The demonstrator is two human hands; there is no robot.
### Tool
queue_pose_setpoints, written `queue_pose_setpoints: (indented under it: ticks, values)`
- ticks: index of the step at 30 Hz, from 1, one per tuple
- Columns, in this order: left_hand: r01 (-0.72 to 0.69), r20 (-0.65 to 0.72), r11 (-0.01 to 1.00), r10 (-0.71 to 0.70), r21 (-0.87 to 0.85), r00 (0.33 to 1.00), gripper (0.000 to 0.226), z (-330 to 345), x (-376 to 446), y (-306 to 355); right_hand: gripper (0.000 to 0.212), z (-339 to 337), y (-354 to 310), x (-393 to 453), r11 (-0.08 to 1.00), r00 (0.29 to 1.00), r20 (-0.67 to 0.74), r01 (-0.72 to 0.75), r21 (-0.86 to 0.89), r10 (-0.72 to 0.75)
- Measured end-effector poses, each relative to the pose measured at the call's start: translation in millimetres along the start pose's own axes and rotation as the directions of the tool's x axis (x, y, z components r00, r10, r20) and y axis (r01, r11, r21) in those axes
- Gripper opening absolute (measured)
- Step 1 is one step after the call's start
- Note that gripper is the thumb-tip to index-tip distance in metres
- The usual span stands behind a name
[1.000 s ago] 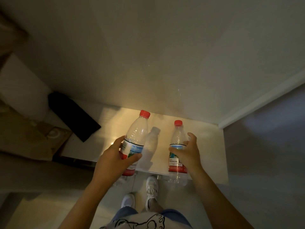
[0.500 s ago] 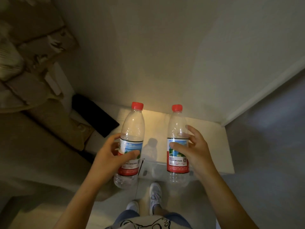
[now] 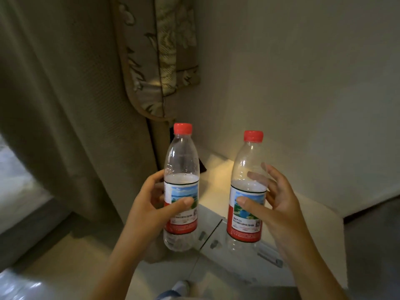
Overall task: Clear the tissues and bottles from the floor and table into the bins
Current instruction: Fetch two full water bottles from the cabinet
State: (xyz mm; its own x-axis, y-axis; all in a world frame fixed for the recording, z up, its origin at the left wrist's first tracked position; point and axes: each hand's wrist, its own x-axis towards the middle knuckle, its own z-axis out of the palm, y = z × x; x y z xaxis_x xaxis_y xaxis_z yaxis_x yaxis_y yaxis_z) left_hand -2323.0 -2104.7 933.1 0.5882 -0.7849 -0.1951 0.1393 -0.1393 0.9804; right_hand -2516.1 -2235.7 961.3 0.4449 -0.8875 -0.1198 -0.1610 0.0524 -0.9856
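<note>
Two bottles (image 3: 181, 187) (image 3: 247, 191) now lifted higher off table (image 3: 218, 169), still gripped.

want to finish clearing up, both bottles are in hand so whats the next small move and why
Probably turn away to find a bin: the left hand and right hand each grip a capped bottle lifted off the white table, and no bin is in view.

We find print only on the two bottle labels, and none of it can be read. On the left bottle (image 3: 181, 187), small lines of characters run across the white band of the label just below the thumb of the left hand (image 3: 151, 210), too blurred to make out. On the right bottle (image 3: 247, 191), similar lines and a small square code sit below the thumb of the right hand (image 3: 275, 210), equally illegible.
</note>
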Motion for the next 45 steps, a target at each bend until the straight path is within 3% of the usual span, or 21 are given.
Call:
queue_pose_setpoints:
  ticks: [8,15,23,27,36,40,45]
  values:
    - [-0.044,-0.228,0.997,0.028,-0.069,0.973,0.07,8,-84,-1,0.079,-6,1,-28,1.0,0.97,0.241,0.016,0.027,-0.021]
    - [-0.03,-0.511,0.999,0.039,0.026,0.859,0.067,12,-175,-20,0.073,17,18,-70,1.0,0.892,0.452,0.014,0.017,-0.02]
    - [-0.061,-0.75,0.998,0.046,0.007,0.66,0.072,-11,-271,-28,0.078,72,17,-124,0.999,0.679,0.733,0.028,0.026,-0.038]
    - [-0.078,-0.814,0.997,0.04,-0.007,0.579,0.071,-23,-309,-32,0.092,99,14,-155,0.999,0.573,0.819,0.039,0.015,-0.035]
    - [-0.11,-0.892,0.994,0.066,0.019,0.447,0.077,-75,-407,-59,0.075,158,13,-245,0.995,0.385,0.921,0.104,0.01,-0.05]
    - [-0.125,-0.906,0.992,0.084,0.034,0.415,0.079,-107,-466,-71,0.079,188,13,-305,0.996,0.314,0.948,0.091,0.021,-0.048]
    - [-0.149,-0.942,0.989,0.066,0.017,0.329,0.079,-152,-561,-87,0.087,232,19,-399,0.985,0.223,0.974,0.171,0.007,-0.046]
